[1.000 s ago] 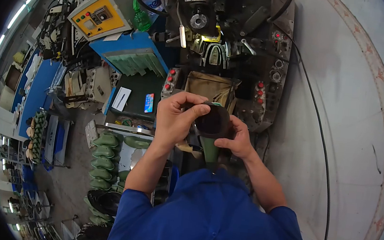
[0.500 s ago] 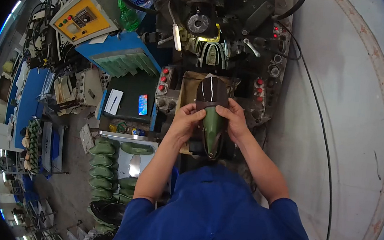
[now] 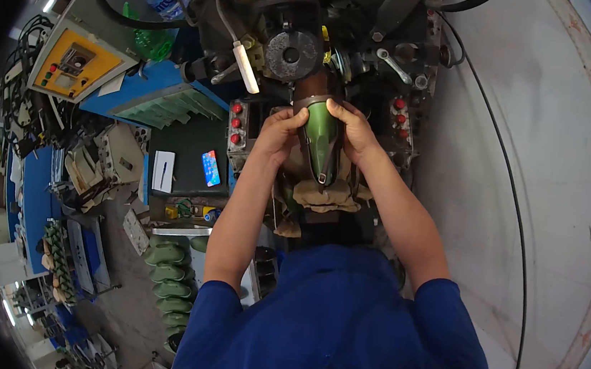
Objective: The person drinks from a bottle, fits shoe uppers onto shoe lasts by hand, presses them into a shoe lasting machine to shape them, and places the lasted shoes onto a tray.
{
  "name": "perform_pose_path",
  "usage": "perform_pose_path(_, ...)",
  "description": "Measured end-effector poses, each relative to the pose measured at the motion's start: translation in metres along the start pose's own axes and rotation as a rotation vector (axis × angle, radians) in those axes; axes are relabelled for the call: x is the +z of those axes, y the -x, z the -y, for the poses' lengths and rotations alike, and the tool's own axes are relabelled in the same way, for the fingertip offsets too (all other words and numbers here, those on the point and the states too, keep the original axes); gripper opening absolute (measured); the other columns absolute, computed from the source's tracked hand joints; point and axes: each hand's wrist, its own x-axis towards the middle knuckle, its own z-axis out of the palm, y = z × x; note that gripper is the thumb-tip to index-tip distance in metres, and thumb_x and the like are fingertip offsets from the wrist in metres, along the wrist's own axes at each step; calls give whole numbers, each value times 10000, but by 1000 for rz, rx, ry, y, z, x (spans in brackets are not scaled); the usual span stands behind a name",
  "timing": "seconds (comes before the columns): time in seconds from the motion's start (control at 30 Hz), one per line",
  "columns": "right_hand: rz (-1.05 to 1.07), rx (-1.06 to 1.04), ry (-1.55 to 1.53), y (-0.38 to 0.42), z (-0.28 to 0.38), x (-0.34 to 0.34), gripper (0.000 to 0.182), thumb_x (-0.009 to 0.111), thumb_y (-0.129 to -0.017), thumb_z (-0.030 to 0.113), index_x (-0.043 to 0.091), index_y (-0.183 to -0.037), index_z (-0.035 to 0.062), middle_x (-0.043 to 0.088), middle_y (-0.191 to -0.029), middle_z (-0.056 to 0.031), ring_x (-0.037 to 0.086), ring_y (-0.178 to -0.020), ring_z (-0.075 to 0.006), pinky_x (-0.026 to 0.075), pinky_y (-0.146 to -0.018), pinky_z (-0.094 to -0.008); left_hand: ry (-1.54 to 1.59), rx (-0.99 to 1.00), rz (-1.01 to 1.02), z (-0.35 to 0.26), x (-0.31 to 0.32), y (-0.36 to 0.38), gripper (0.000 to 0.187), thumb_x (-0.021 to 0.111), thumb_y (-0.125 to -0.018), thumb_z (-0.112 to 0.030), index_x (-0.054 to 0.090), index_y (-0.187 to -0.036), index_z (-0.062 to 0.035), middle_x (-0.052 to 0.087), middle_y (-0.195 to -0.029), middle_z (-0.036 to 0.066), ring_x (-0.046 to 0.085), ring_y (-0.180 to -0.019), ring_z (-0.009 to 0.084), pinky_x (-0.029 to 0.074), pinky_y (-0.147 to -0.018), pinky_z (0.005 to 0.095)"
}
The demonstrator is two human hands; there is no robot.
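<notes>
A shoe upper stretched over a green last (image 3: 322, 133) is held between my two hands, its dark brown toe under the round metal head (image 3: 291, 54) of the machine. My left hand (image 3: 280, 134) grips its left side, thumb on the edge where brown meets green. On the right side my right hand (image 3: 356, 132) grips it the same way, thumb on top. The narrow heel end points toward my body. The tip of the toe is hidden by the machine.
Red-button panels (image 3: 236, 123) (image 3: 400, 118) flank the hands. A white-bladed tool (image 3: 246, 68) hangs at upper left. Left are a phone (image 3: 211, 168), a pen on a white box (image 3: 163, 171) and green lasts (image 3: 171, 289). A lever (image 3: 394, 67) juts out at right.
Both hands have moved the shoe forward, away from my body, so its toe now goes in under the machine head. The view has shifted closer to the machine.
</notes>
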Motion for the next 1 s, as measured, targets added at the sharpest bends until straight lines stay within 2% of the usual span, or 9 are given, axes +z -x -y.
perform_pose_path(0.07,-9,1,-28,-9,5,3,513,835,-964,367,695,-1294,1,746,-1148,-101,723,-1033,-203,576,-943,-349,1,-31,-19,-3,-4,-19,204,850,-964,-223,739,-1049,-74,772,-1014,20,711,-930,130,552,-861,306)
perform_pose_path(0.17,30,10,-35,-17,11,7,508,821,-972,381,700,-1290,5,746,-1150,-105,725,-1026,-204,581,-931,-352,-20,34,4,-9,-13,-36,232,792,-1015,-223,728,-1106,-19,769,-1114,55,702,-1058,154,531,-1008,332)
perform_pose_path(0.27,48,38,-26,-21,10,8,487,763,-1007,438,716,-1262,26,747,-1170,-99,704,-1079,-206,555,-980,-365,0,6,-21,-12,-10,-36,220,791,-1015,-217,729,-1098,-23,769,-1110,55,697,-1064,157,527,-1013,337)
perform_pose_path(0.6,23,143,-55,-18,32,22,500,784,-982,472,729,-1254,56,736,-1178,-100,688,-1117,-226,540,-1018,-386,-9,-96,10,-16,-18,-49,396,807,-986,-352,749,-1226,-42,781,-1162,64,716,-1102,220,547,-1009,384)
perform_pose_path(0.8,34,160,-80,-8,12,9,588,736,-1013,527,678,-1364,58,728,-1259,-112,674,-1205,-266,521,-1092,-418,112,-6,5,9,-1,-25,448,724,-1048,-440,725,-1298,-69,773,-1207,61,714,-1098,220,551,-963,383)
perform_pose_path(0.87,-9,160,-241,-2,-8,-6,573,708,-1040,516,676,-1355,38,755,-1178,-97,730,-1042,-236,588,-936,-369,168,-21,-44,23,4,-13,445,676,-1074,-470,717,-1293,-85,768,-1183,46,707,-1054,195,544,-885,362)
perform_pose_path(0.93,-21,194,-256,-15,-40,-50,479,697,-1064,455,684,-1342,64,755,-1167,-75,733,-1045,-222,594,-931,-374,270,-130,-66,45,-8,-9,286,736,-1056,-377,739,-1144,-105,761,-1093,28,712,-1022,181,560,-894,338)
perform_pose_path(0.97,-67,127,-199,-15,-48,-60,456,689,-1072,441,681,-1340,72,746,-1215,-65,717,-1098,-220,570,-976,-383,309,-94,-125,50,-2,-6,240,758,-1042,-371,722,-1036,-133,759,-1024,8,704,-932,139,541,-799,302)
perform_pose_path(1.0,-112,59,-142,-16,-49,-61,433,681,-1081,428,679,-1338,80,738,-1264,-56,700,-1152,-217,547,-1022,-392,311,-90,-125,57,-11,-11,240,758,-1042,-371,722,-1036,-133,759,-1024,8,704,-932,139,541,-799,302)
